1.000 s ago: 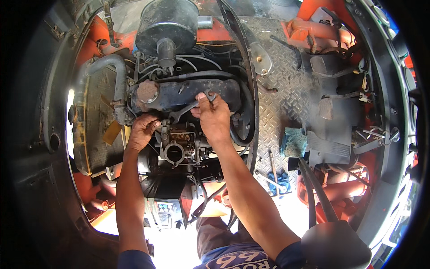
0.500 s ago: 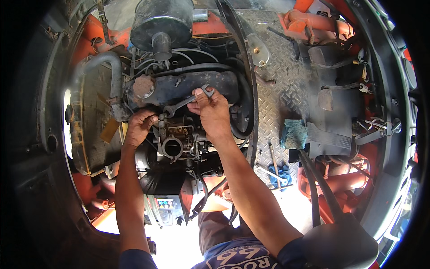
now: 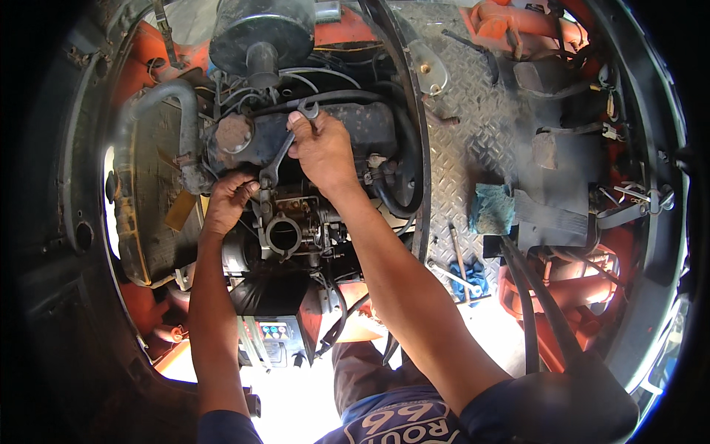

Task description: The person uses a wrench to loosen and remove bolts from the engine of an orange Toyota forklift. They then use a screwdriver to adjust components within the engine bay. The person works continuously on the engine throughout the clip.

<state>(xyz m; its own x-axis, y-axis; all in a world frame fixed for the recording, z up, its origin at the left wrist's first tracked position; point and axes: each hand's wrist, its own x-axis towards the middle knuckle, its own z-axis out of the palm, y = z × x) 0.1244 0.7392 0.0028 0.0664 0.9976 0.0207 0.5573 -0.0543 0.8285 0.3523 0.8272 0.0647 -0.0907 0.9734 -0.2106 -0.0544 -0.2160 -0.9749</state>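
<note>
My right hand is closed around the upper end of a double open-end wrench, with one jaw sticking out past the thumb. The wrench's lower jaw sits at a small fitting on top of the carburetor, whose round open throat faces up. Just left of that jaw, my left hand has thumb and fingers pinched together by the fitting. Whatever they grip is hidden. Behind both hands lies the black valve cover with a rusty round filler cap.
A black air cleaner canister stands at the far side. To the left is the radiator with its thick hose. A battery sits nearer me. On the right, the tread-plate floor holds a blue-green sponge and several tools on a blue cloth.
My right hand has swung the wrench's upper end leftward and away from me, so the wrench stands steeper. My left hand stays pinched in nearly the same place. The view has shifted slightly.
</note>
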